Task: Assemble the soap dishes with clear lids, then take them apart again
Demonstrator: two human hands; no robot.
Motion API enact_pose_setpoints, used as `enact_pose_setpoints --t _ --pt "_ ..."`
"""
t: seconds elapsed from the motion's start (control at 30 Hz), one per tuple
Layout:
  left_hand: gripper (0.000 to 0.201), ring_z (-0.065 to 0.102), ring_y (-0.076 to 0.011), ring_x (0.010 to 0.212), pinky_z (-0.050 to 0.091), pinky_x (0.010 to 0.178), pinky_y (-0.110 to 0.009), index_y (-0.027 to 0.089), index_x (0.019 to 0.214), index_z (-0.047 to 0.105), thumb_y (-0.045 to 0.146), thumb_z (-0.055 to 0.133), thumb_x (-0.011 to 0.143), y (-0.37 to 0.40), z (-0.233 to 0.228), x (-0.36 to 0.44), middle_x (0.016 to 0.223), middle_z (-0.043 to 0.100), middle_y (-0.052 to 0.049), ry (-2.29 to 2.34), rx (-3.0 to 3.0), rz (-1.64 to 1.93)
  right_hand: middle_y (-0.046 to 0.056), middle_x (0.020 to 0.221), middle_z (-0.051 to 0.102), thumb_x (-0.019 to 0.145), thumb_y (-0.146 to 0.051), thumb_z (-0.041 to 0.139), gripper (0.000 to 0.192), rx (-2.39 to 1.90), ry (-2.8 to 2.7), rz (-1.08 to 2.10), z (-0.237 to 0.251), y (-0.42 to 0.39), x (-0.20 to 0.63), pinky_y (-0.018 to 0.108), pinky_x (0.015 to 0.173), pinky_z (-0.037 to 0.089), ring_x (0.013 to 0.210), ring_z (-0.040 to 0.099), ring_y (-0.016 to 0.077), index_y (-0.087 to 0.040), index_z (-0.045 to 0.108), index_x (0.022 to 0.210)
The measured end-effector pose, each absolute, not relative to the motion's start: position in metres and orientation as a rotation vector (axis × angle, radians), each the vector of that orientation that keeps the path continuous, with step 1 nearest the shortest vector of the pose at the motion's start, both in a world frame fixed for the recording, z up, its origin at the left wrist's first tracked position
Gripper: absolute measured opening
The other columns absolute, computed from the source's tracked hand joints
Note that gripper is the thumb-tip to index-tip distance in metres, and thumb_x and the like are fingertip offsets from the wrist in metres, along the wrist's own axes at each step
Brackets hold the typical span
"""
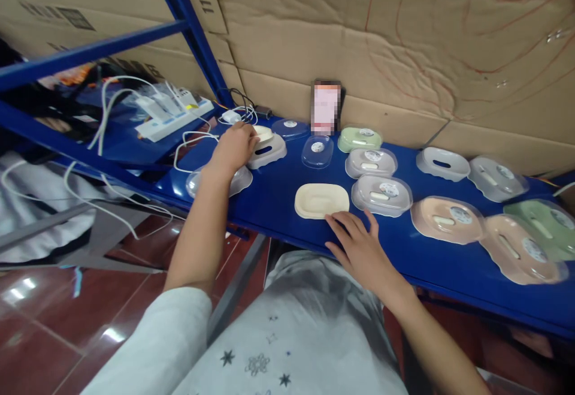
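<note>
My left hand point(234, 146) reaches to the back left of the blue shelf point(278, 209) and closes on a cream insert point(264, 133) sitting in a grey soap-dish base point(269, 152). A clear lid point(240, 180) lies under my left wrist. My right hand point(359, 245) rests flat on the shelf's front edge, fingers spread, just in front of a cream soap-dish tray point(321, 200), and holds nothing.
Several lidded soap dishes in grey point(381, 194), green point(359, 139) and peach point(447, 219) line the shelf to the right. A loose clear lid point(317, 151) and a phone point(326, 107) stand behind. Power strip with white cables point(173, 120) at left. Cardboard wall point(359, 29) behind.
</note>
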State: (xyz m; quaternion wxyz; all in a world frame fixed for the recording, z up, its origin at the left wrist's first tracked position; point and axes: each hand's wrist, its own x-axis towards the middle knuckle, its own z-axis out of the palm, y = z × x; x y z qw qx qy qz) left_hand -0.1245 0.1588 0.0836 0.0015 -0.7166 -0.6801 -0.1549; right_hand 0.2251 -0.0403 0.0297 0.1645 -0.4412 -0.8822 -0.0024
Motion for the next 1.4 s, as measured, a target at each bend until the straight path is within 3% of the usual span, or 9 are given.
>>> enact_pose_setpoints --t 0.1,0.23,0.53,0.67,0.87,0.97,1.1,1.27,1.4 --pt "0.034 0.065 -0.0356 0.132 0.053 0.111 -0.052 0.018 0.133 0.068 0.019 0.059 0.100 0.163 0.078 -0.116 0.146 0.062 -0.019 -2.176 -2.258 -0.466 0.016 0.154 0.063 0.115 -0.038 0.048 0.050 -1.265 -2.467 0.054 0.021 -0.044 0.233 0.063 0.128 0.031 0.146 0.056 0.0304 -0.022 0.051 0.162" --pt "0.054 0.054 -0.0446 0.143 0.053 0.110 -0.061 0.019 0.154 0.051 0.032 0.062 0.103 0.138 0.064 -0.092 0.160 0.047 -0.025 -2.116 -2.197 -0.525 0.016 0.155 0.063 0.114 -0.036 0.048 0.045 -1.265 -2.444 0.062 0.017 -0.044 0.232 0.060 0.125 0.037 0.148 0.055 0.0312 -0.022 0.058 0.156" --pt "0.031 0.068 -0.0383 0.118 0.054 0.100 -0.053 0.018 0.127 0.069 0.017 0.055 0.099 0.093 0.035 -0.057 0.123 0.071 -0.017 -1.918 -2.287 -0.577 0.016 0.156 0.062 0.114 -0.037 0.048 0.043 -1.260 -2.440 0.060 0.015 -0.046 0.232 0.058 0.126 0.039 0.150 0.054 0.0311 -0.019 0.060 0.152" --pt "0.028 0.069 -0.0326 0.121 0.053 0.101 -0.048 0.021 0.129 0.070 0.022 0.054 0.106 0.074 0.044 -0.042 0.127 0.074 -0.012 -1.726 -2.496 -0.768 0.018 0.161 0.056 0.114 -0.037 0.050 0.052 -1.270 -2.422 0.081 0.015 -0.047 0.232 0.060 0.126 0.041 0.152 0.052 0.0325 -0.021 0.047 0.163" --pt "0.023 0.071 -0.0229 0.120 0.044 0.116 -0.045 0.023 0.129 0.070 0.023 0.055 0.111 0.028 0.039 -0.009 0.125 0.077 -0.007 -1.115 -2.841 -0.913 0.019 0.181 0.024 0.110 -0.035 0.056 0.078 -1.353 -2.197 0.151 0.012 -0.043 0.234 0.061 0.129 0.040 0.168 0.025 0.0361 -0.027 0.017 0.177" --pt "0.024 0.071 -0.0248 0.121 0.039 0.121 -0.051 0.022 0.131 0.069 0.029 0.061 0.110 0.018 0.030 -0.003 0.127 0.076 -0.010 -1.033 -2.797 -0.896 0.016 0.180 0.028 0.111 -0.034 0.055 0.072 -1.380 -2.142 0.282 0.010 -0.041 0.236 0.060 0.130 0.041 0.167 0.030 0.0331 -0.030 0.023 0.175" --pt "0.027 0.072 -0.0247 0.120 0.046 0.112 -0.047 0.021 0.136 0.069 0.023 0.060 0.110 0.015 0.025 0.000 0.128 0.078 -0.010 -0.988 -2.718 -0.837 0.013 0.179 0.033 0.111 -0.033 0.054 0.066 -1.411 -2.114 0.355 0.015 -0.034 0.244 0.058 0.128 0.045 0.163 0.038 0.0330 -0.030 0.031 0.173" --pt "0.037 0.072 -0.0247 0.120 0.052 0.103 -0.041 0.018 0.147 0.063 0.015 0.052 0.111 0.006 0.019 0.005 0.135 0.077 -0.011 -0.865 -2.749 -0.740 0.011 0.177 0.038 0.110 -0.030 0.054 0.056 -1.320 -2.306 0.278 0.023 -0.015 0.258 0.055 0.122 0.052 0.154 0.052 0.0345 -0.031 0.046 0.166" --pt "0.033 0.072 -0.0238 0.122 0.054 0.107 -0.041 0.021 0.144 0.064 0.026 0.057 0.112 0.003 0.021 0.002 0.133 0.077 -0.010 -0.886 -2.859 -0.877 0.013 0.172 0.046 0.111 -0.027 0.051 0.047 -1.305 -2.314 0.114 0.017 -0.009 0.257 0.058 0.117 0.054 0.143 0.062 0.0358 -0.027 0.057 0.158"
